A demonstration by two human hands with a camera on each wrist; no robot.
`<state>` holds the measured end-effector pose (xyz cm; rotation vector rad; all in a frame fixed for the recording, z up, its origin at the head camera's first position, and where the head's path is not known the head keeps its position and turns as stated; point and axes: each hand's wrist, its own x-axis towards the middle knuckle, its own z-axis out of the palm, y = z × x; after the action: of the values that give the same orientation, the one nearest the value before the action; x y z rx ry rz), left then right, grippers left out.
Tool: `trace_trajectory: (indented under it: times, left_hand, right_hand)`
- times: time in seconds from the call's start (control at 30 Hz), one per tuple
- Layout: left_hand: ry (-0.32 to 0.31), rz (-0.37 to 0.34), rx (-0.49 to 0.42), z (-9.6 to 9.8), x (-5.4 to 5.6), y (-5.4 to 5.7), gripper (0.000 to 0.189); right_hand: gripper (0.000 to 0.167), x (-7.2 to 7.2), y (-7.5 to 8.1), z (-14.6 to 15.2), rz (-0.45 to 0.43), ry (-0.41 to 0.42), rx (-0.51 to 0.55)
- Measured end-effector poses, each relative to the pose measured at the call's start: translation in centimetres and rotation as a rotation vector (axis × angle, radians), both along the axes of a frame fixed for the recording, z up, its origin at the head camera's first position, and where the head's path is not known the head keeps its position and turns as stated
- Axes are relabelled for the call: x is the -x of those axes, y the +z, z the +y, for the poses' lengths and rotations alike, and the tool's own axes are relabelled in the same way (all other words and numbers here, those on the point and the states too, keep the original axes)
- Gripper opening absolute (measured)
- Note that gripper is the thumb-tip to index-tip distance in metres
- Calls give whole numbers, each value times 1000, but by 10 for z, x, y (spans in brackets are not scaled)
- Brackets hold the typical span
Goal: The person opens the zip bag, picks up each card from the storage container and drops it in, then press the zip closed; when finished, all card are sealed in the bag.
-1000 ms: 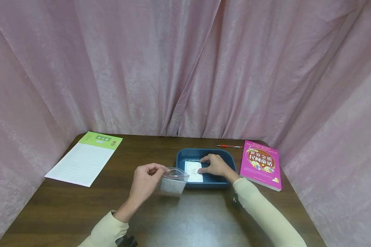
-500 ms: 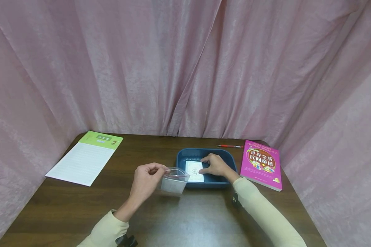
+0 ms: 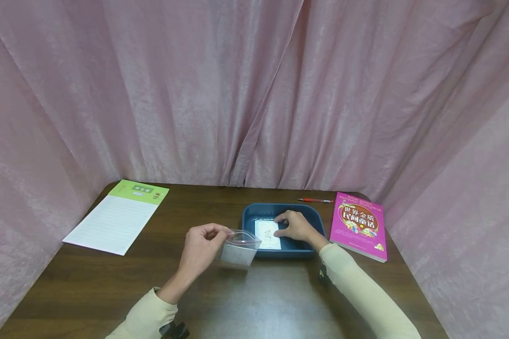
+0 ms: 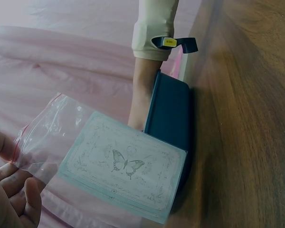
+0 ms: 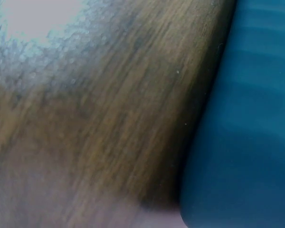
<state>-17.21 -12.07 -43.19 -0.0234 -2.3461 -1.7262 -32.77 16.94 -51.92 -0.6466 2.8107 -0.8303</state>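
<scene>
My left hand (image 3: 200, 247) pinches the upper left corner of a clear zip-lock bag (image 3: 240, 240) in the head view. Its mouth gapes a little, and pale cards lie inside. Through the plastic in the left wrist view, a card (image 4: 126, 164) shows a butterfly drawing and an ornate border. To the right stands a blue tray (image 3: 288, 254). My right hand (image 3: 298, 227) reaches into it and holds a white card (image 3: 266, 240) with a small drawing by its right edge, thumb over the face. The bag overlaps the tray's left rim in the head view.
On the brown wooden table (image 3: 254, 301), a green-topped writing pad (image 3: 114, 221) lies at the left. A pink book (image 3: 358, 228) lies right of the tray, and a red pen (image 3: 316, 200) behind it. Pink curtains (image 3: 246, 94) hang behind and at both sides.
The white card in the tray has shifted very slightly right, and its drawing looks a little different. Both hands and the bag stay nearly still.
</scene>
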Motion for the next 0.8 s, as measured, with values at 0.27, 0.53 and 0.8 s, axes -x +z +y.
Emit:
trace_trajectory:
  times: [0.27, 0.53, 0.8]
  left_hand:
    - [-5, 9, -5, -1, 1, -1, 12]
    - [-9, 15, -4, 0, 1, 0, 13]
    - [-3, 25, 1, 1, 0, 0, 12]
  right_hand:
    - [41, -1, 0, -1, -3, -9, 1]
    - [37, -2, 1, -1, 0, -8, 15]
    - [35, -2, 2, -3, 45, -24, 29]
